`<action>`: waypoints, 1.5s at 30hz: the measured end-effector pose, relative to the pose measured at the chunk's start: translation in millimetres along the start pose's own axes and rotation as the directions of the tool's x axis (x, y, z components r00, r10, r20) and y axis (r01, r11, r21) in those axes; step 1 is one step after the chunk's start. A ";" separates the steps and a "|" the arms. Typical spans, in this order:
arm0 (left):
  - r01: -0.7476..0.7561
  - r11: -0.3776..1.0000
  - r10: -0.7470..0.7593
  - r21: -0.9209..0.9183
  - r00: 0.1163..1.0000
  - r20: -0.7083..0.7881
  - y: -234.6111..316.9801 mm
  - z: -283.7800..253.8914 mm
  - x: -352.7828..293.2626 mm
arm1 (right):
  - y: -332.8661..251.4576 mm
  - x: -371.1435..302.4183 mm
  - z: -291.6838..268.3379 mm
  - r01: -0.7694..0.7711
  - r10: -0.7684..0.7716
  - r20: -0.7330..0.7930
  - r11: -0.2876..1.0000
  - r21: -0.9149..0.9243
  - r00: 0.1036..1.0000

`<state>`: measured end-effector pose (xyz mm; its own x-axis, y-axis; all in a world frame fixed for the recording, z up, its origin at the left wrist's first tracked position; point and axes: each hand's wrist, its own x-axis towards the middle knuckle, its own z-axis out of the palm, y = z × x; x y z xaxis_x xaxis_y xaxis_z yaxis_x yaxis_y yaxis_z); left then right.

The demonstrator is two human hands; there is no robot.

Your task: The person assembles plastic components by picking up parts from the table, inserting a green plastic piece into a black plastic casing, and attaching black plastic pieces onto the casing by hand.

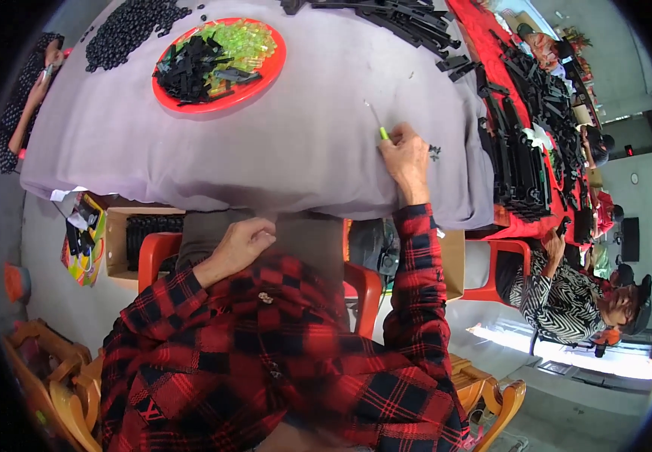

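A slim screwdriver with a green handle and thin metal shaft point(384, 134) is pinched in the right hand point(405, 156), right of centre; the left hand point(242, 242) is held half-curled over the lap, its contents impossible to tell. Tiny dark bits point(434, 153), just right of the knuckles, could be scattered by a careless sweep. The bench point(296, 154) is draped in rumpled grey-lilac cloth, with a red plastic tray point(281, 59) placed far left. Farther right, a red-covered bench point(470, 16) is crowded with black parts.
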<state>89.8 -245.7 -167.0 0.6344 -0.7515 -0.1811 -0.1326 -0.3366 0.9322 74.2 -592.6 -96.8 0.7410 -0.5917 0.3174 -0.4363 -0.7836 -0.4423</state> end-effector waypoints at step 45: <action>-0.229 0.968 0.246 0.103 0.786 -0.568 33.3 -92.5 89.8 | -53.1 232.7 80.6 0.211 -0.182 -0.199 0.968 0.137 0.963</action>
<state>212.8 -271.9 -123.2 0.8981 -0.3511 0.2648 -0.3519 -0.2127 0.9116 310.9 -673.4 -67.1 0.6912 -0.4653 0.5530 -0.1962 -0.8573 -0.4760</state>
